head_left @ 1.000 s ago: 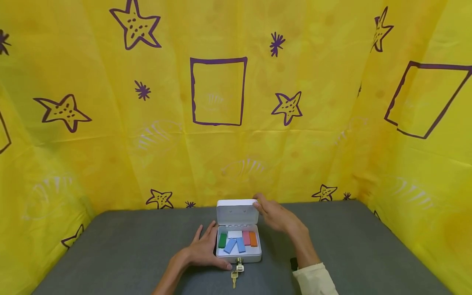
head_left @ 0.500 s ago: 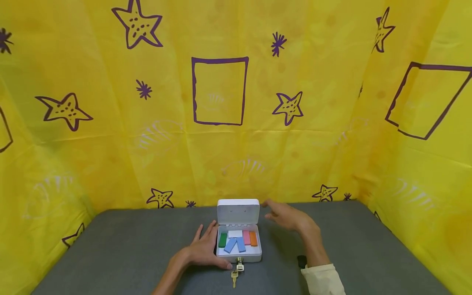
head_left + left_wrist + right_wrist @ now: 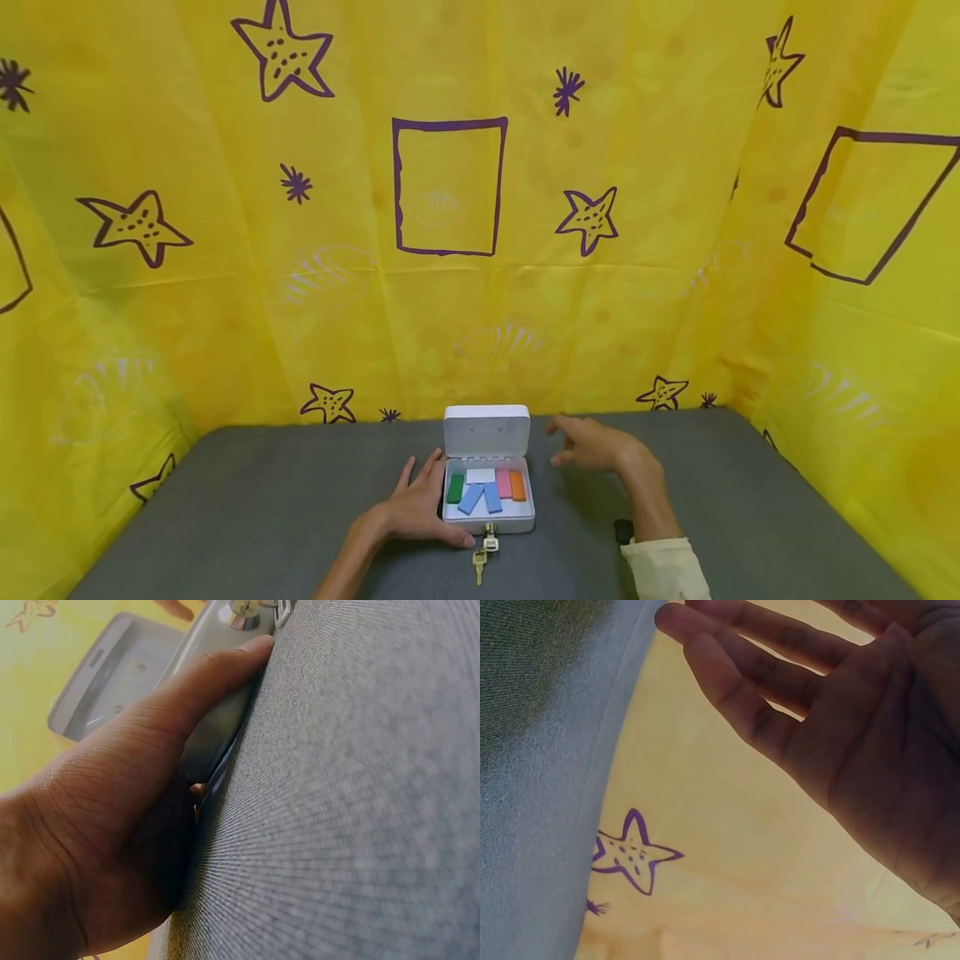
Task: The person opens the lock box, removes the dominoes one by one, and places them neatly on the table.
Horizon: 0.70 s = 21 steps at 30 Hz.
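Note:
A small white cash box [image 3: 489, 526] stands on the grey table with its lid [image 3: 486, 433] raised. Inside lie a green block [image 3: 455, 488], a white block [image 3: 481, 476], two blue blocks [image 3: 471, 499], a pink block [image 3: 504, 484] and an orange block [image 3: 518, 486]. A key [image 3: 491, 542] sits in the front lock, and a second key [image 3: 479, 567] hangs from it. My left hand [image 3: 411, 506] rests against the box's left side, fingers spread, thumb along the front. My right hand [image 3: 596, 444] hovers right of the lid, touching nothing, fingers loosely bent.
The grey table [image 3: 285, 500] spreads out on both sides of the box. A yellow curtain [image 3: 450, 333] with purple star drawings encloses the back and sides. A dark band [image 3: 623, 532] shows near the right wrist, above a cream sleeve [image 3: 666, 569].
My right hand has let go of the lid's right edge and moved off to the right. The lid stays up, and my left hand keeps its place on the box.

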Available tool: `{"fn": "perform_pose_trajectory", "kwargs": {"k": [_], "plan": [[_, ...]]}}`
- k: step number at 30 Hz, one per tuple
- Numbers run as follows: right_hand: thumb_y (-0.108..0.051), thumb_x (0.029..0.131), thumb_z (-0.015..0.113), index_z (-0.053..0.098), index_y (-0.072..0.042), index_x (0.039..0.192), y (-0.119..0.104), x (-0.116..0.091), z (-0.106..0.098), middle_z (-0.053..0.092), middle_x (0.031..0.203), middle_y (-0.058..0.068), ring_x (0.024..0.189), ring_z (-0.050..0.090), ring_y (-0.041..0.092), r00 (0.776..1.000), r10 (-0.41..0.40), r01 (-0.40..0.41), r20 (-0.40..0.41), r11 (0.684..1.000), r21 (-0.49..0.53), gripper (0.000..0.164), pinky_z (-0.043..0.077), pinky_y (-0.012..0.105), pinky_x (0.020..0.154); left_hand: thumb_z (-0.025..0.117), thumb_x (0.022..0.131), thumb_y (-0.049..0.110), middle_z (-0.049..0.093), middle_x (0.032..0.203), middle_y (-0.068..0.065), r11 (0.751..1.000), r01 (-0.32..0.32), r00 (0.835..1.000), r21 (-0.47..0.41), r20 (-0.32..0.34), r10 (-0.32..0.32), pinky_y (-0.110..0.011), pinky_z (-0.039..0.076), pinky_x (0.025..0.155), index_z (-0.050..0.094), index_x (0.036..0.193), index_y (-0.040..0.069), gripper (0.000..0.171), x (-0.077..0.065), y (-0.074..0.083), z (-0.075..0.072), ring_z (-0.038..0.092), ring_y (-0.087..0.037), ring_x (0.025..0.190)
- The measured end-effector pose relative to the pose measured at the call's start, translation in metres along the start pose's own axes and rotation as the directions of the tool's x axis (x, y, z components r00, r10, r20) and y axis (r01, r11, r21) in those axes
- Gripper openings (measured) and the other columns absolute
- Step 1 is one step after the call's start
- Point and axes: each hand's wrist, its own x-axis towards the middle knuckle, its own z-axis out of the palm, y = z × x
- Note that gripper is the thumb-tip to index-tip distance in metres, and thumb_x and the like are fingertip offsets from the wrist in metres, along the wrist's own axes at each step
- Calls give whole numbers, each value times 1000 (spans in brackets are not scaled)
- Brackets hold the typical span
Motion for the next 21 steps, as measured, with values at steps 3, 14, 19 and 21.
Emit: {"fn": "perform_pose_trajectory", "kwargs": {"k": [3, 14, 19, 21], "plan": [[-15, 94, 77, 62, -6, 119, -2, 0, 1, 68, 101, 7, 90, 61, 20, 1000, 10, -10, 12, 1000, -11, 30, 55, 41, 81, 87, 62, 69, 28, 171, -21, 1000, -6, 1000, -8, -7, 6, -66, -7, 129, 24, 162, 5, 134, 0, 0, -1, 8, -40, 164], [-14, 92, 79, 65, -5, 107, -13, 4, 7, 69, 103, 9, 89, 61, 21, 998, -27, 30, 61, 999, -42, 23, 57, 44, 81, 87, 64, 69, 27, 171, -21, 1000, 1, 1000, -21, 5, -1, -67, -7, 129, 23, 163, 5, 134, -1, 3, -3, 8, -40, 164], [-12, 92, 78, 68, -6, 108, -19, 9, 13, 71, 107, 11, 92, 61, 23, 992, -76, 79, 101, 997, -27, 20, 58, 46, 83, 87, 63, 70, 27, 172, -20, 1000, 4, 1000, -13, 7, -4, -66, -8, 129, 22, 163, 5, 135, -1, 3, -2, 7, -39, 165], [-12, 93, 78, 70, -7, 110, -22, 11, 16, 71, 110, 11, 95, 60, 24, 990, -81, 85, 117, 996, -29, 19, 57, 48, 87, 86, 63, 71, 27, 172, -20, 1000, 9, 1000, -10, 9, -9, -66, -8, 129, 22, 163, 5, 136, -1, 3, -2, 7, -39, 165]]}}
